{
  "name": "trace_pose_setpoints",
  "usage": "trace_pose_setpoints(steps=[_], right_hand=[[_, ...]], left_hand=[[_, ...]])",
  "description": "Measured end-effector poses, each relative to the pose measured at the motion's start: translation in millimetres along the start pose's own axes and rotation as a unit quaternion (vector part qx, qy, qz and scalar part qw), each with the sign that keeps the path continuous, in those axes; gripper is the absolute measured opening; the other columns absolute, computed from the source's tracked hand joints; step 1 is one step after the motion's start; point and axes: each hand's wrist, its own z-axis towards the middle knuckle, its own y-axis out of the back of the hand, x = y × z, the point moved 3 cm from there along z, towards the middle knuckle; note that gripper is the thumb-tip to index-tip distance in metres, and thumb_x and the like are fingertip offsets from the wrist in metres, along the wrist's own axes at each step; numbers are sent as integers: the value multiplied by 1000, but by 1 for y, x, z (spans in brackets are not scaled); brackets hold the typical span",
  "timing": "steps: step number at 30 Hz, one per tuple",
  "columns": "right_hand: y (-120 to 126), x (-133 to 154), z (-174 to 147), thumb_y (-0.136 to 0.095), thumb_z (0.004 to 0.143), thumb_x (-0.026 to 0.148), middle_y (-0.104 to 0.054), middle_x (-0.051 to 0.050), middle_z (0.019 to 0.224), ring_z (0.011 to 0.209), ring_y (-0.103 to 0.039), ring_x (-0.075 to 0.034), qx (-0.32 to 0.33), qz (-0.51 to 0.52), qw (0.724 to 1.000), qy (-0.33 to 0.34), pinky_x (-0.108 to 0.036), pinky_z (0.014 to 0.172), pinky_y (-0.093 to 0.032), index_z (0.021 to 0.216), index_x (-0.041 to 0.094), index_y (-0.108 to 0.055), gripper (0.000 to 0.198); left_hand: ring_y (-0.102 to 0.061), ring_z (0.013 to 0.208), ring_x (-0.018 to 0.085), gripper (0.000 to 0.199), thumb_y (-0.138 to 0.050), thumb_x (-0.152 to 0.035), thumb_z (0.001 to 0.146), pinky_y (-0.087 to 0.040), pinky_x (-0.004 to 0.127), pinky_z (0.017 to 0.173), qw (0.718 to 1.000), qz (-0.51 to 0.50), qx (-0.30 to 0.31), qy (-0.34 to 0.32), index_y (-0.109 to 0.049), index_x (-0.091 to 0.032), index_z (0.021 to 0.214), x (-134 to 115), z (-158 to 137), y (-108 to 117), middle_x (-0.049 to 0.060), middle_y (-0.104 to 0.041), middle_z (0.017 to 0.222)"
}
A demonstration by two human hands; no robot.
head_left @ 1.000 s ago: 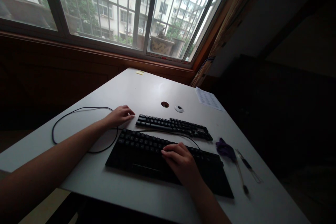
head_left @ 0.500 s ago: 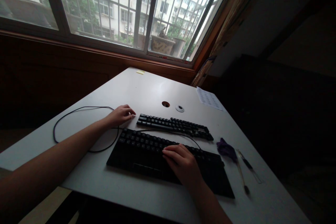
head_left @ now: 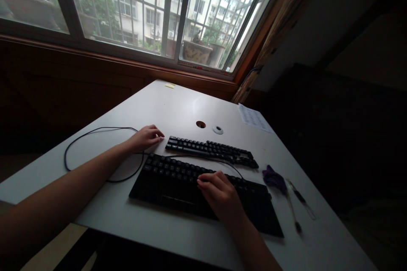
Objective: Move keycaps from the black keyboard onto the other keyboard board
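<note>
A black keyboard [head_left: 178, 201] lies on the white table. Keys show in its upper rows, while its lower part looks smooth and dark. Over its middle, my right hand [head_left: 219, 190] has thumb and fingers pressed together at the keys; anything small between the fingertips is hidden. Beyond the keyboard, a block of black keycaps [head_left: 197, 147] is laid out in rows on the table. My left hand [head_left: 146, 137] rests on the table just left of those keycaps, thumb and fingers a little apart, holding nothing visible.
A black cable [head_left: 95, 129] loops at the left, under my left forearm. To the right lie a purple cloth [head_left: 274, 178], a thin brush [head_left: 293, 216] and a wire-ended tool [head_left: 300, 197]. Farther back are a round cable hole [head_left: 200, 124], its cover [head_left: 218, 129] and a printed sheet [head_left: 254, 118].
The whole view has shifted very slightly. Both hands, the keyboard and the keycaps otherwise stay as they were.
</note>
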Motion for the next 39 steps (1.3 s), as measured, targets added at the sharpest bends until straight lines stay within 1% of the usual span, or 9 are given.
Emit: trace_pose_setpoints(steps=[3, 9, 13, 18, 27, 33, 36, 39], right_hand=[[0, 3, 2, -64, 99, 9, -78, -6, 102, 85, -69, -20, 6, -6, 1000, 8, -34, 76, -62, 103, 23, -73, 17], [-4, -6, -4, -66, 97, 11, -76, -5, 103, 91, -71, -21, 9, 35, 999, -33, -37, 82, -62, 107, 26, -70, 18], [-4, -10, -5, -70, 96, 13, -76, -5, 103, 92, -70, -22, 13, 47, 998, -39, -39, 81, -62, 110, 26, -70, 19], [-2, -11, -4, -72, 95, 16, -75, -5, 105, 94, -69, -23, 9, 51, 997, -52, -41, 84, -62, 117, 27, -69, 25], [-4, -11, -4, -72, 95, 15, -75, -6, 106, 95, -69, -24, 19, 51, 997, -51, -41, 85, -62, 121, 27, -70, 29], [-4, -9, -3, -70, 95, 13, -75, -6, 105, 94, -70, -23, 19, 54, 998, -42, -40, 83, -62, 113, 27, -72, 23], [-3, -9, -4, -69, 94, 12, -77, -7, 107, 96, -72, -23, 3, 66, 997, -45, -40, 86, -62, 110, 25, -69, 21], [-2, -10, -5, -69, 94, 11, -78, -6, 108, 97, -73, -22, -11, 84, 995, -61, -40, 86, -62, 104, 25, -66, 18]], left_hand=[[-69, 83, 21, 42, -60, -54, 92, -57, 34, 79, 1000, 3, 0, -1, -81, -19, 100, -1, 0, 1, 10, -67, 105], [-69, 85, 21, 42, -60, -55, 92, -57, 33, 79, 1000, 6, 2, 0, -81, -19, 101, -3, 0, 3, 10, -67, 105], [-69, 85, 21, 41, -60, -54, 93, -57, 34, 80, 1000, 4, 1, -2, -80, -19, 100, -3, 0, 3, 10, -67, 105], [-69, 86, 21, 40, -60, -52, 93, -57, 34, 82, 1000, 10, 8, -3, -80, -19, 101, -1, 0, 2, 10, -67, 105], [-69, 85, 21, 42, -61, -54, 92, -58, 35, 80, 1000, -1, 4, 1, -81, -18, 101, -4, -1, 2, 10, -65, 105], [-69, 84, 21, 42, -61, -54, 92, -57, 35, 81, 1000, -2, 2, -1, -81, -18, 100, -4, -1, 2, 10, -66, 104], [-69, 84, 21, 42, -61, -54, 92, -57, 35, 81, 1000, 0, 2, -3, -81, -18, 100, -3, 0, 2, 10, -66, 104], [-69, 83, 20, 41, -61, -54, 92, -57, 34, 79, 1000, -2, 2, -1, -81, -19, 100, -1, 0, 1, 10, -66, 104]])
